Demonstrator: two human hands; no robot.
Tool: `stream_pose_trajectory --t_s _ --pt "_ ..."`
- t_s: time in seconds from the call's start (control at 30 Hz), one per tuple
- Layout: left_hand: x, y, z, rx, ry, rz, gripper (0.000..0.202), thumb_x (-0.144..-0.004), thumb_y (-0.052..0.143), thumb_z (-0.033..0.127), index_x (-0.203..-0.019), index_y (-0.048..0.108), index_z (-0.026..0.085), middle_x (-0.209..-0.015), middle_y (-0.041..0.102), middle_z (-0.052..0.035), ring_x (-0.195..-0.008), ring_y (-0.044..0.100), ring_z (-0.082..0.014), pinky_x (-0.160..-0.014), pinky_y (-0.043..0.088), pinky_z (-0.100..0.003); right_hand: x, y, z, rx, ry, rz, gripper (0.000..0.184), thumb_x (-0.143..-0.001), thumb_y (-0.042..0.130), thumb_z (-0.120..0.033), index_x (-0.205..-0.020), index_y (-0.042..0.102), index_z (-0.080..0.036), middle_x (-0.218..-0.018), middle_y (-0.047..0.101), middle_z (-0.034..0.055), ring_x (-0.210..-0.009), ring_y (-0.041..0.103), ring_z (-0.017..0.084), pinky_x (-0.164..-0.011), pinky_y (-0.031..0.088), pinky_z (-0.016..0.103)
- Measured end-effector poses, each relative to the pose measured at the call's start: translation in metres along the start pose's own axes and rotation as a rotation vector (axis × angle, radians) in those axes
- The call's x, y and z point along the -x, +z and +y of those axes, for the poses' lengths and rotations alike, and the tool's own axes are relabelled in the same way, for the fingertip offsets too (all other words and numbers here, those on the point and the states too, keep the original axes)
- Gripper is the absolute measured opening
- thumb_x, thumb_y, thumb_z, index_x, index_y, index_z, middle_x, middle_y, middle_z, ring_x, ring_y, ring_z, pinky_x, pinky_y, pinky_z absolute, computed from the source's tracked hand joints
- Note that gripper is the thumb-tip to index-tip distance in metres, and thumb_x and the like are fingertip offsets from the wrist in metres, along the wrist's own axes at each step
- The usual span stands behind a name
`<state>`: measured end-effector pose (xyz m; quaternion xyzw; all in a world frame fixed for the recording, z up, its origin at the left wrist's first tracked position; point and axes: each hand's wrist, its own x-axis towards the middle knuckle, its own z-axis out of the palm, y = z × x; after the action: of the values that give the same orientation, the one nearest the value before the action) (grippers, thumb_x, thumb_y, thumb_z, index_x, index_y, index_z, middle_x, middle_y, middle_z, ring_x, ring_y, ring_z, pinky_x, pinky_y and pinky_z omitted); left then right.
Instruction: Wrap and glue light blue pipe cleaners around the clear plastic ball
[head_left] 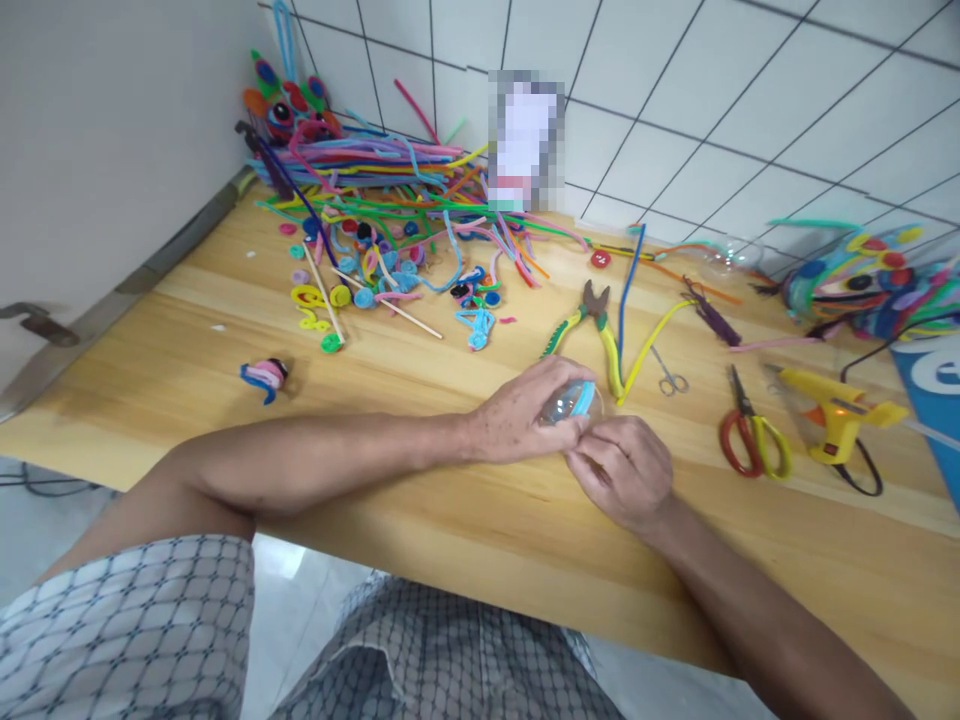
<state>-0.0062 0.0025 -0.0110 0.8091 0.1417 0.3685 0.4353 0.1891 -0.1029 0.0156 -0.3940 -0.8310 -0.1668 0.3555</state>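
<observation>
My left hand (514, 412) is wrapped round a clear plastic ball (559, 406) with a light blue pipe cleaner strip (583, 397) along it. The fingers of my right hand (624, 468) are closed in a pinch against the ball's lower right edge. Whatever they hold there is hidden. Just beyond the ball lie green-and-yellow pliers (598, 300) with their handles spread, a blue pipe cleaner (631, 300) and a bent yellow one (652, 345).
Many pipe cleaners (360, 165) and coiled pieces (386, 270) cover the back left. Near the left lies a small pink-and-blue piece (266, 377). Small scissors (673, 383), red-and-yellow scissors (752, 430) and a yellow glue gun (840, 405) lie at right. A phone (525, 140) leans against the tiles.
</observation>
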Motion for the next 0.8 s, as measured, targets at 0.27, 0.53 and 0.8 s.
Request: stream_pose_trajectory --t_s 0.27,0.53,0.8 --pt "-0.008 0.001 0.007 -0.012 -0.061 -0.017 0.041 -0.098 0.069 0.033 -0.137 0.062 0.02 -0.138 0.074 -0.0141 -0.134 0.071 -0.0295 -0.117 0.061 -0.051 -0.005 -0.012 0.007 -0.057 0.002 -0.091 0.019 -0.099 0.079 -0.017 -0.11 0.067 -0.027 -0.085 0.078 0.0022 -0.071 0.072 0.022 -0.064 0.059 0.038" --pt "-0.017 0.004 0.015 -0.036 -0.206 -0.053 0.047 -0.102 0.07 0.037 -0.142 0.064 0.014 -0.139 0.074 -0.0173 -0.137 0.071 -0.0324 -0.123 0.058 -0.05 -0.065 -0.047 0.042 0.025 0.168 -0.055 0.015 -0.102 0.077 -0.02 -0.099 0.071 -0.033 -0.08 0.078 0.0007 -0.065 0.074 0.024 -0.058 0.054 0.042" --pt "-0.019 0.012 0.012 -0.023 -0.222 -0.098 0.053 -0.103 0.074 0.045 -0.145 0.064 0.014 -0.138 0.075 -0.0177 -0.138 0.07 -0.0346 -0.124 0.058 -0.049 -0.215 0.024 0.094 0.146 0.004 -0.265 0.013 -0.104 0.069 -0.03 -0.1 0.081 -0.028 -0.091 0.086 0.0063 -0.086 0.082 0.028 -0.077 0.061 0.043"
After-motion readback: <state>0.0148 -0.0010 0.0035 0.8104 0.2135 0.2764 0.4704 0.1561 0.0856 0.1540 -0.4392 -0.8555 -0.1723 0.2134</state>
